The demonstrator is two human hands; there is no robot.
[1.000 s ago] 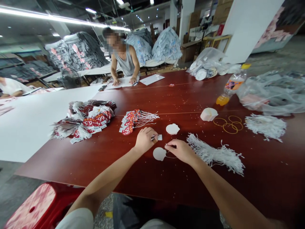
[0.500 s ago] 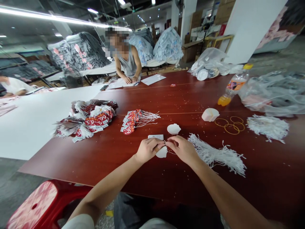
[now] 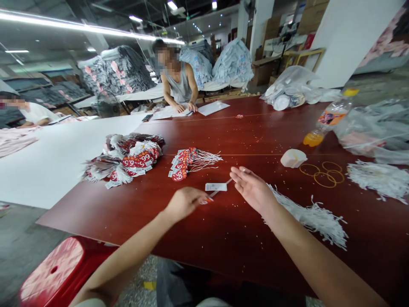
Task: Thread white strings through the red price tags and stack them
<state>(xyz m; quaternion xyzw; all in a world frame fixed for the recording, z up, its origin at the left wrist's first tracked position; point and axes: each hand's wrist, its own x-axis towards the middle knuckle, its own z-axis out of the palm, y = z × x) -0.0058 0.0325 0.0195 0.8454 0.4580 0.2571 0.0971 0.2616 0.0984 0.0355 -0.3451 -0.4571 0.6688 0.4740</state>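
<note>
My left hand [image 3: 185,204] is closed, its fingertips pinching a small red price tag [image 3: 206,200] that is blurred by motion. A white string [image 3: 228,181] runs from this tag towards my right hand [image 3: 252,192], whose fingers are nearly straight and hold the string's other end at the tips. Between my hands lies a small white barcode label [image 3: 216,186] on the table. Just right of my right hand is a bundle of white strings [image 3: 316,217]. Further left, a row of red price tags [image 3: 182,164] lies with its strings pointing right.
A large pile of strung tags [image 3: 128,160] sits left on the red-brown table [image 3: 134,217]. To the right are a pale stack of tags [image 3: 292,157], rubber bands [image 3: 324,179], more strings [image 3: 378,179] and a tilted drink bottle [image 3: 329,119]. A co-worker [image 3: 180,85] sits opposite.
My hands have moved apart, with the tag in my left hand and the string stretched between them. Both white tag shapes near my hands no longer show on the table. The view has shifted slightly.
</note>
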